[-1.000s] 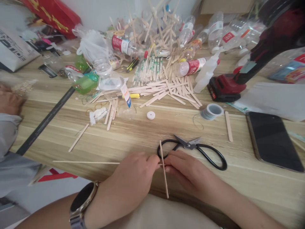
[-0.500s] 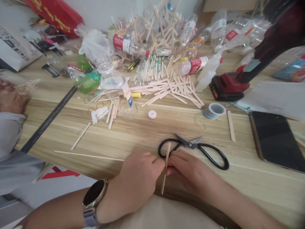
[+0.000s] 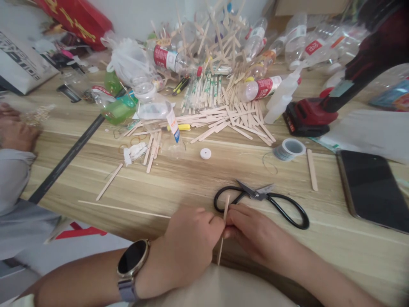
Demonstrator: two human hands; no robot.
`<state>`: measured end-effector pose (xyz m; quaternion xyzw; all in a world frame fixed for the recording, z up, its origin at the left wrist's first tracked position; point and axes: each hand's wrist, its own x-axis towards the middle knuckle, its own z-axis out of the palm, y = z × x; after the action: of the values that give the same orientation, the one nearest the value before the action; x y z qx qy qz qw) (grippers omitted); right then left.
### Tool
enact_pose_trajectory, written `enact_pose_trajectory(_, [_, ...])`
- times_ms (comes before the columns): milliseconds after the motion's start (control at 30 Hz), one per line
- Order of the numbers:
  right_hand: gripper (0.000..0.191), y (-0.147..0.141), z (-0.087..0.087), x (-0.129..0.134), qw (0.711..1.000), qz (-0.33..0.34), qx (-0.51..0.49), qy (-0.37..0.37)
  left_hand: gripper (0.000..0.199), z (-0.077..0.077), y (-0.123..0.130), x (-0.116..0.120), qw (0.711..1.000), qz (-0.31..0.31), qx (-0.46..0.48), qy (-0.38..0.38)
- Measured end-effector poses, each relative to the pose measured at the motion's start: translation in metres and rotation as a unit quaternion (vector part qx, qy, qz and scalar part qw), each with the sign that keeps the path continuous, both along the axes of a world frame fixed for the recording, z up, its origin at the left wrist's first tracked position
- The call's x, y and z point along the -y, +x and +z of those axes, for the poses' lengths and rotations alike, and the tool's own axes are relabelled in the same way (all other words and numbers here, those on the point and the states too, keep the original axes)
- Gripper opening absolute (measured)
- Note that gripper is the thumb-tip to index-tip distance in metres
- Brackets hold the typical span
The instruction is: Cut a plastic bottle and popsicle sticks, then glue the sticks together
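Close to the table's near edge my two hands meet at a wooden craft stick, which stands nearly upright between them. My left hand, a watch on its wrist, is closed round a thin bamboo skewer whose long end sticks out to the left. The skewer's other end is hidden in my fingers. My right hand pinches the craft stick from the right side. Just beyond my right hand lie black-handled scissors with their blades apart.
A wire spool, a loose craft stick and a phone lie to the right. Farther back are piled craft sticks, plastic bottles and a red power tool. Another person's hands are at far left.
Both hands, the craft stick and the skewer have shifted slightly right and toward me. The view has moved a little; both hands keep their grip.
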<state>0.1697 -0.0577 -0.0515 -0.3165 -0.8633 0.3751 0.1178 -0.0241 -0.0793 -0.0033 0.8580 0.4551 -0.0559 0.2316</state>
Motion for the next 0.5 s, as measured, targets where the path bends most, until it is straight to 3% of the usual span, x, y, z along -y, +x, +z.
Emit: enact_pose_trajectory(500, [0.018, -0.0022, 0.0019, -0.0023, 1.0, 0.005, -0.023, 0.002, 0.02, -0.0016, -0.0006, 0.0026, 1.0, -0.005, 0.015, 0.009])
